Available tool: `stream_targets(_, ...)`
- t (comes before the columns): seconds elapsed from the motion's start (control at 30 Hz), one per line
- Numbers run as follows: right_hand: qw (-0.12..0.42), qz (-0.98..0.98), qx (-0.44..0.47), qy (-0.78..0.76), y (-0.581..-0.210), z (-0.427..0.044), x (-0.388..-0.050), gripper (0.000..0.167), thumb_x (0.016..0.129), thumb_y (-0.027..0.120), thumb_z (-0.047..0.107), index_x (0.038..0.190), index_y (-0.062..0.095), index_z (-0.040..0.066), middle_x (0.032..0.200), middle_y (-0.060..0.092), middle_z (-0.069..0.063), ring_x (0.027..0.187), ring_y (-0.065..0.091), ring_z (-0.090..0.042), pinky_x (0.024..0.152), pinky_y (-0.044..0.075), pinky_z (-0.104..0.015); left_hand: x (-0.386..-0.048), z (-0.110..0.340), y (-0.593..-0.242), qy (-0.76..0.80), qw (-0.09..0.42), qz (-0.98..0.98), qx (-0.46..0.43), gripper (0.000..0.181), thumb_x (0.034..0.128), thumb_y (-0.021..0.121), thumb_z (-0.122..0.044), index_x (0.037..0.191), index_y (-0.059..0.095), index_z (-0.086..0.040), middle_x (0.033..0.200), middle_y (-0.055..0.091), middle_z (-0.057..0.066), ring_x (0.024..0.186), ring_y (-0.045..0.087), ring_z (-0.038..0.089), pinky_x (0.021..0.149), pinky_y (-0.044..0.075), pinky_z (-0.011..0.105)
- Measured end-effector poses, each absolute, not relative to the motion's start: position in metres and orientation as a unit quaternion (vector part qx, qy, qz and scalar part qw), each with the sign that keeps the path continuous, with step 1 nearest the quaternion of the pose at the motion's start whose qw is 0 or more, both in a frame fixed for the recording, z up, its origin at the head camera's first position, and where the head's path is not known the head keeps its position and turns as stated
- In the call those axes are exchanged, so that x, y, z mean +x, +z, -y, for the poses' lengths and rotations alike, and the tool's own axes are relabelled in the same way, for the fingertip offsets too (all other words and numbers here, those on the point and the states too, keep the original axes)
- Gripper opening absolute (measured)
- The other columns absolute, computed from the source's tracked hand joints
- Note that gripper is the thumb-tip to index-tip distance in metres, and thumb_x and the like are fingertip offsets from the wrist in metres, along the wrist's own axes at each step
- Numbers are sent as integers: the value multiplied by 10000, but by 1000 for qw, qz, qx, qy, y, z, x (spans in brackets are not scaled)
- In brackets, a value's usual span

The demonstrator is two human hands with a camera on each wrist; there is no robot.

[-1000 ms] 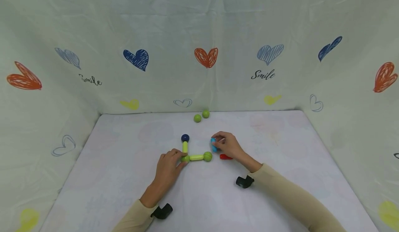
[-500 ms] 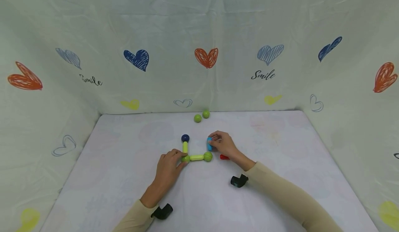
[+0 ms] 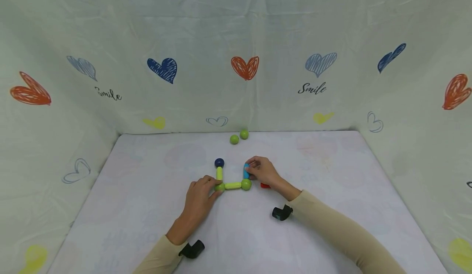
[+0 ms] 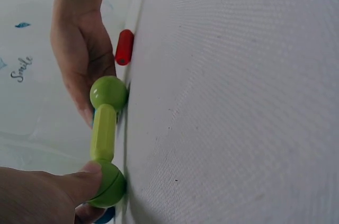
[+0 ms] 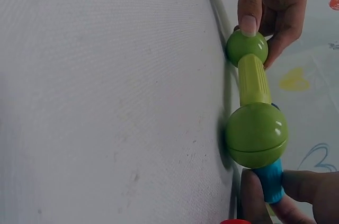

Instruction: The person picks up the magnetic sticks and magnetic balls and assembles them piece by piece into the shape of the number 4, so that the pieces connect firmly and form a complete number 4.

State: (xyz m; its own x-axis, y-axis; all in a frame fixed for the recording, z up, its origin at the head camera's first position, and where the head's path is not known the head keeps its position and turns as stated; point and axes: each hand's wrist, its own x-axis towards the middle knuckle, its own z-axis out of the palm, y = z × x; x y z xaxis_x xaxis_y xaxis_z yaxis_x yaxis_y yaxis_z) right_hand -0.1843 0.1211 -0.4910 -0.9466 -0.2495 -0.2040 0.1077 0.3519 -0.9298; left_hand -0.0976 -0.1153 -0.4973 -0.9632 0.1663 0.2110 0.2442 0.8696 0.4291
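From the head camera, I see a white worktop [image 3: 313, 225] and two hands busy in its middle. The left hand [image 3: 198, 198] pinches the green corner ball [image 3: 220, 187] between thumb and fingers. A lime rod [image 3: 233, 186] joins that to the green end ball [image 3: 246, 184]; an upper rod [image 3: 219, 173] runs away from the person to a navy ball [image 3: 219, 163]. The right hand [image 3: 263, 171] holds a blue rod [image 3: 246, 170] at the end ball's far side. A red rod [image 3: 265, 185] lies partly hidden by that hand, and two loose green balls [image 3: 239, 137] sit near the back edge.

In the left wrist view, the thumb lies across the corner ball, and the red rod rests on the worktop near the right hand.

In the right wrist view, closed fingertips pinch the blue rod, one end touching the end ball; whether it is seated I can't tell.
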Motion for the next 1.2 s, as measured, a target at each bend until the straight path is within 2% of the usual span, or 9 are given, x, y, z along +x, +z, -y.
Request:
stream_targets(0.27, 170, -811, -59, -557, -493, -123, -185, 240, 1010, 673, -10, 1235, 663, -94, 1049, 681, -166, 824, 695, -146, 739, 634, -291, -98, 114, -496, -223, 79, 966, -108, 309, 888, 869, -168, 1183, 789, -132, 1085, 718, 28, 1008, 683, 235, 917, 521, 454)
stream_targets(0.47, 184, -816, -53, -545, -491, -126, -186, 274, 1018, 670, 8, 1278, 667, -77, 1072, 675, -155, 814, 702, -131, 761, 634, -292, -96, 109, -493, -187, 103, 969, -122, 345, 866, 893, -163, 1189, 786, -110, 1135, 668, 65, 1054, 614, 280, 993, 501, 521)
stream_targets(0.63, 188, -818, -59, -541, -489, -127, -186, 277, 1017, 672, 18, 1279, 670, -74, 1050, 684, -147, 816, 726, -149, 757, 637, -298, -99, 95, -491, -183, 118, 965, -145, 378, 872, 896, -205, 1219, 772, -123, 1174, 644, 62, 1120, 569, 294, 1018, 479, 514)
stream_targets(0.87, 182, -830, -63, -524, -486, -131, -190, 286, 1006, 673, 29, 1275, 671, -67, 1020, 700, -139, 795, 736, -155, 745, 637, -307, -108, 66, -490, -174, 91, 963, -185, 369, 915, 860, -284, 1250, 758, -167, 1157, 675, 21, 1125, 585, 251, 1012, 488, 476)
stream_targets(1.2, 154, -842, -53, -514, -473, -139, -215, 322, 1011, 660, 58, 1318, 657, -40, 1065, 712, -160, 866, 753, -205, 785, 631, -315, -118, 43, -489, -181, 70, 963, -186, 374, 900, 874, -299, 1236, 770, -173, 1132, 702, 28, 1103, 605, 254, 1020, 489, 476)
